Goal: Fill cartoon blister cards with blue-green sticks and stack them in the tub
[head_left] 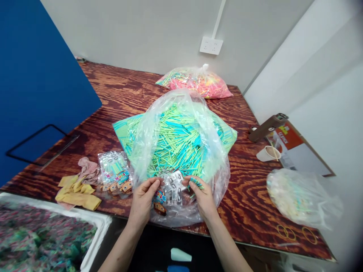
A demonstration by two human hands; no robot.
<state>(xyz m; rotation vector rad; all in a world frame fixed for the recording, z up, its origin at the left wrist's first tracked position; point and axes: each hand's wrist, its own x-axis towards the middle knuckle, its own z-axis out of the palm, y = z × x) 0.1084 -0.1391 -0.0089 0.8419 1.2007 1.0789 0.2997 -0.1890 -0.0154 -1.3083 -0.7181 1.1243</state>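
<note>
A big clear plastic bag (181, 113) full of green and blue sticks (176, 143) lies open in the middle of a wooden table (119, 94). My left hand (143, 202) pinches a small printed clear pouch (170, 189) at the bag's near edge. My right hand (202, 196) grips a small bunch of blue-green sticks (195, 183) at the pouch's right side. Both hands are closed on what they hold.
Filled pouches (115, 173) and yellow and pink cloths (76, 187) lie to the left. A bag of pink and yellow sticks (195, 81) sits at the back. A white cup (268, 153), a brown tool (266, 126), another bag (300, 196) and rubber bands (286, 231) lie on the right. A white tray (96, 221) sits lower left.
</note>
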